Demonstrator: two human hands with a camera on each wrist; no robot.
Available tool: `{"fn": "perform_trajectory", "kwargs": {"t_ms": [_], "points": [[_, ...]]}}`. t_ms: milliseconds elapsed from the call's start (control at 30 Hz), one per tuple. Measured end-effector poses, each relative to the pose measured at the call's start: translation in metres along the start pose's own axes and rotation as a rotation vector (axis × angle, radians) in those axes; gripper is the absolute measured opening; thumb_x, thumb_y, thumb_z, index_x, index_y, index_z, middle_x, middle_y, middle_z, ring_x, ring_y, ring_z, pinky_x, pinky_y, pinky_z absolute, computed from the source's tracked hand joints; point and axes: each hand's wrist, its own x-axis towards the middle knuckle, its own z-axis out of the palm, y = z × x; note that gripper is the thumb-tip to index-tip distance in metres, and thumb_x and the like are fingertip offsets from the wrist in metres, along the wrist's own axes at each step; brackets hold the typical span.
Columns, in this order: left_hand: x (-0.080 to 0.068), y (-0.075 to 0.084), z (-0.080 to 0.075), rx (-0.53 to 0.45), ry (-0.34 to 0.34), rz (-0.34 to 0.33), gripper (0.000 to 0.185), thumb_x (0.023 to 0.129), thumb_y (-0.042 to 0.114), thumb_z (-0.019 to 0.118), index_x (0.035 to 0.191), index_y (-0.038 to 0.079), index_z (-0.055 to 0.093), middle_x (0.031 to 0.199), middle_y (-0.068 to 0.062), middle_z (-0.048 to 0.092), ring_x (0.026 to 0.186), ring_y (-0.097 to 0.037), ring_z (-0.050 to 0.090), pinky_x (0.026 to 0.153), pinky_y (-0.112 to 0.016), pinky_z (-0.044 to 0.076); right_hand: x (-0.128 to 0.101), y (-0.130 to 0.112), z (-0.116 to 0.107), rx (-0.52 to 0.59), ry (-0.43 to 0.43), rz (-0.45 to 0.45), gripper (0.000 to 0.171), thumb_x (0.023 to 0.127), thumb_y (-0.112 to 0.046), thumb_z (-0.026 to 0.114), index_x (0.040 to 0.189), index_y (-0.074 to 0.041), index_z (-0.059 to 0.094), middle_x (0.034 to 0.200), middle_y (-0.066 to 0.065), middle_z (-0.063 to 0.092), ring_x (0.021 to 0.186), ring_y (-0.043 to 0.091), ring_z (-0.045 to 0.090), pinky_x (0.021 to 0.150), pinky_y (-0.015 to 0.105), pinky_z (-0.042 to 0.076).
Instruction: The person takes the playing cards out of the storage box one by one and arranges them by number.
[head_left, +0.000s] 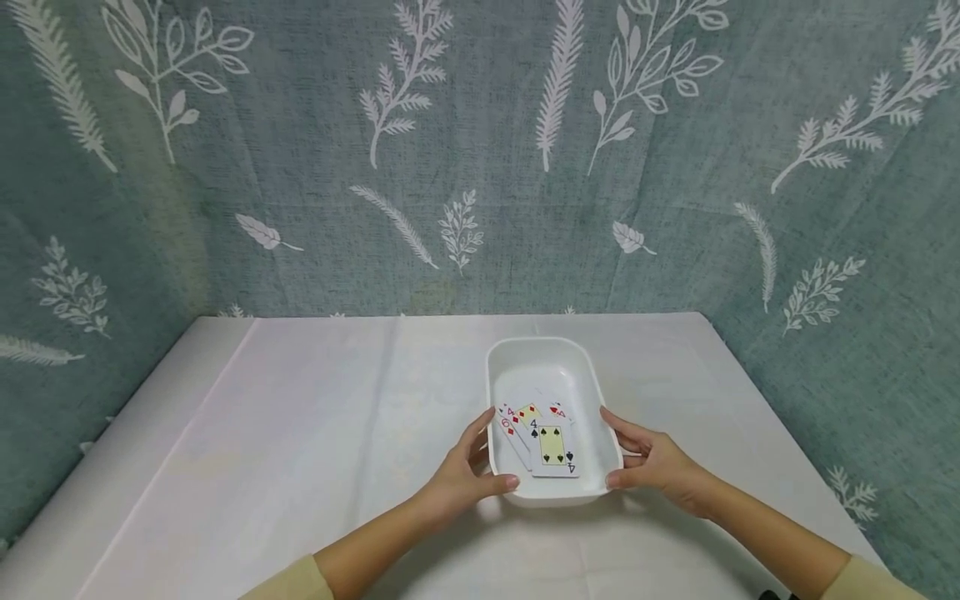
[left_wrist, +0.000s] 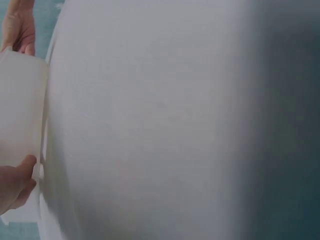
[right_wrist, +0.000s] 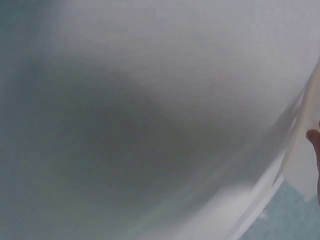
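A white plastic tray (head_left: 543, 367) with rounded corners is held between both hands over the right half of the table. Inside it lie several loose playing cards (head_left: 553, 450), face up and overlapping, a four of spades on top and red-suit cards beneath. My left hand (head_left: 468, 467) grips the tray's left side, thumb at the near corner and fingers along the wall. On the opposite side my right hand (head_left: 652, 462) grips the wall in the same way. The left wrist view catches the tray's outer wall (left_wrist: 20, 110) with fingers on it; the right wrist view shows only a fingertip at its edge.
A white cloth covers the table (head_left: 300, 417). Green-grey curtains (head_left: 480, 167) with white leaf prints hang behind it and along both sides. A small dark object (head_left: 770, 595) shows at the bottom edge, near the right sleeve.
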Motion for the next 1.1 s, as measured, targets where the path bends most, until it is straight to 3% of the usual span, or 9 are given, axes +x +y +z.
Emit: {"fn": "perform_trajectory", "kwargs": {"t_ms": [333, 733, 1100], "points": [[-0.015, 0.001, -0.018, 0.027, -0.008, -0.004, 0.099, 0.076, 0.007, 0.078, 0.152, 0.018, 0.016, 0.151, -0.025, 0.026, 0.135, -0.045, 0.030, 0.102, -0.046, 0.040, 0.004, -0.002, 0.026, 0.027, 0.070, 0.019, 0.099, 0.072, -0.005, 0.081, 0.150, -0.006, 0.021, 0.145, 0.026, 0.032, 0.113, 0.032, 0.060, 0.083, 0.034, 0.054], [-0.032, -0.001, -0.032, -0.002, -0.008, -0.018, 0.101, 0.075, 0.003, 0.078, 0.152, 0.015, 0.015, 0.150, -0.027, 0.024, 0.135, -0.046, 0.028, 0.103, -0.045, 0.038, 0.007, 0.001, 0.043, 0.077, 0.028, -0.020, 0.100, 0.069, -0.001, 0.081, 0.149, -0.002, 0.021, 0.142, 0.031, 0.035, 0.115, 0.035, 0.057, 0.082, 0.033, 0.054], [-0.042, 0.004, -0.042, 0.039, 0.010, -0.038, 0.102, 0.073, 0.006, 0.080, 0.152, 0.014, 0.016, 0.149, -0.027, 0.028, 0.133, -0.046, 0.032, 0.100, -0.045, 0.042, 0.006, -0.004, 0.056, 0.073, 0.026, -0.027, 0.099, 0.068, 0.001, 0.081, 0.148, -0.002, 0.024, 0.141, 0.031, 0.036, 0.114, 0.037, 0.057, 0.081, 0.033, 0.054]]}}
